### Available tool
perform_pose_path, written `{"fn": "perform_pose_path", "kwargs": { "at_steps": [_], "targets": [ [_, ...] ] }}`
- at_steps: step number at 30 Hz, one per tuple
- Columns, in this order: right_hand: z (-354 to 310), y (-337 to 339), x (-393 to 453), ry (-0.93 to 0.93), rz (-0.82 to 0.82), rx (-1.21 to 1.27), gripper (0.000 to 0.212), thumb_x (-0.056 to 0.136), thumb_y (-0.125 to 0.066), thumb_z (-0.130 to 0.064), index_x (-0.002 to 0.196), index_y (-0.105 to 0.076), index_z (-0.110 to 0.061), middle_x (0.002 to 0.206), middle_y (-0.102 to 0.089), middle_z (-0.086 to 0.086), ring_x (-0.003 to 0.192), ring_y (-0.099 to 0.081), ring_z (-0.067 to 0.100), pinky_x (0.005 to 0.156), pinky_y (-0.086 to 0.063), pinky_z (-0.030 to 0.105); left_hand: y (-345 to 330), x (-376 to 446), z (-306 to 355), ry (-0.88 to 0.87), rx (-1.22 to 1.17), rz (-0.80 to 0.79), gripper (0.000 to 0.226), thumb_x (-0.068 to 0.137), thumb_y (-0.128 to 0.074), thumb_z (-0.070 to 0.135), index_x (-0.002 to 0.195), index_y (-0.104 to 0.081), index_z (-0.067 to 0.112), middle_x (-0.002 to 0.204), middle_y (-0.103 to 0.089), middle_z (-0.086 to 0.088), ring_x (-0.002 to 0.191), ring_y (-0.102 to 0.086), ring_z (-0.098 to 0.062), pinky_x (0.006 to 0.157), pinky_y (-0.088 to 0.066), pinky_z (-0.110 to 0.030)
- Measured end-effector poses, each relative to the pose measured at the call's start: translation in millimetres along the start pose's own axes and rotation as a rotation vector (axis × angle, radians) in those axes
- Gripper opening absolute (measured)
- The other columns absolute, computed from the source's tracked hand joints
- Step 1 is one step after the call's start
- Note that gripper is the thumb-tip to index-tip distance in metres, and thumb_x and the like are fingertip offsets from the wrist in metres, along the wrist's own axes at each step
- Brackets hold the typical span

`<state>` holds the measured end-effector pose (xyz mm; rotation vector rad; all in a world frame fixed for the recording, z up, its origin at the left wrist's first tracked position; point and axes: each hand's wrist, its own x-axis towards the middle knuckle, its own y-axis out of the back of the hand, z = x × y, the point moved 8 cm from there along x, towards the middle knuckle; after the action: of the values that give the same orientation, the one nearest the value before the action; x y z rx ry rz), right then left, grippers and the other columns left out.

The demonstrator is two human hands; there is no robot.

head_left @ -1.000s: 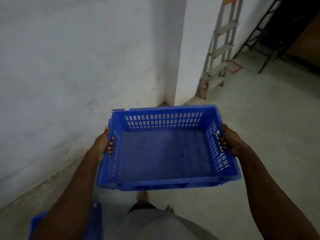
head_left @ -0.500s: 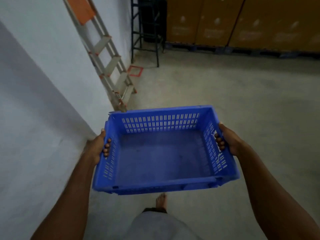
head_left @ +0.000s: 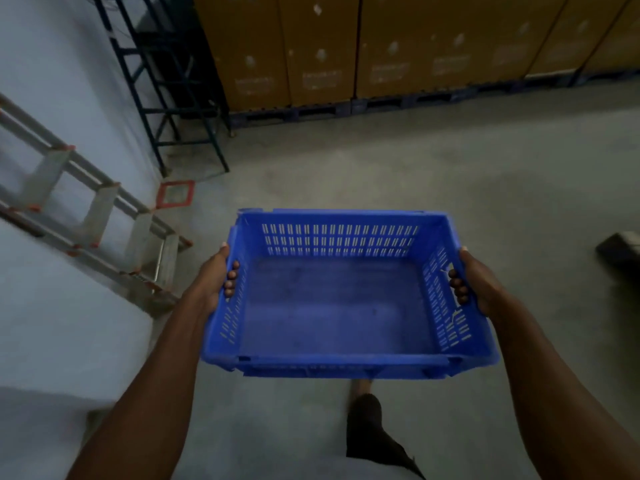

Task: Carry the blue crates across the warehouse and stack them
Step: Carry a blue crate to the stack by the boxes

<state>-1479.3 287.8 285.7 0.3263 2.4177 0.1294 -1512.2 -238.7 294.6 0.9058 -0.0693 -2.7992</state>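
Floor (head_left: pixel 450 174): grey concrete, matte, faintly mottled, filling the centre and right of the frame. Wall (head_left: pixel 52 81) at the left was pale and smooth. A metal ladder (head_left: pixel 104 216) with flat rungs and orange end caps leaned along that wall, lower left to mid left. A red square outline (head_left: pixel 175 194) was marked on the floor just beside the ladder's far end. A dark open-frame metal rack (head_left: pixel 166 81) stood at the upper left. Tall brown cardboard boxes (head_left: pixel 415 46) lined the top of the frame on dark pallets (head_left: pixel 311 110). A dark object at the right edge was too blurred to identify.

You held the crate (head_left: pixel 339 306) in the centre of the frame, clear of the floor. It was blue plastic, rectangular, shallow, empty, with slotted walls and a solid scuffed bottom. Your left hand (head_left: pixel 216 277) clasped its left wall and your right hand (head_left: pixel 476 280) its right wall, fingers curled inward over the rim. One foot showed beneath the crate's near edge.
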Motion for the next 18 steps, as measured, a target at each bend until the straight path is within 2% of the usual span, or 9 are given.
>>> {"fn": "perform_pose_path", "kwargs": {
  "at_steps": [8,18],
  "targets": [
    [-147,45,162,0.020,-0.006,0.021,0.058,0.098,-0.031,-0.065,0.072,-0.042,-0.014,0.055,-0.032,0.000,0.038,-0.023,0.011,0.036,-0.024,0.020,-126,151,120,0.022,-0.011,-0.048,0.056,0.101,-0.031,0.064,0.074,-0.045,0.018,0.050,-0.033,0.003,0.034,-0.025,-0.010,0.034,-0.025,-0.017],
    [-320,57,386,0.002,-0.062,0.021,0.056,0.098,-0.033,-0.063,0.076,-0.045,-0.012,0.054,-0.036,0.000,0.036,-0.027,0.010,0.034,-0.027,0.020,-227,334,260,0.050,-0.074,-0.039,0.056,0.102,-0.033,0.063,0.075,-0.047,0.016,0.052,-0.034,0.002,0.035,-0.027,-0.010,0.036,-0.027,-0.018]
  ]
}}
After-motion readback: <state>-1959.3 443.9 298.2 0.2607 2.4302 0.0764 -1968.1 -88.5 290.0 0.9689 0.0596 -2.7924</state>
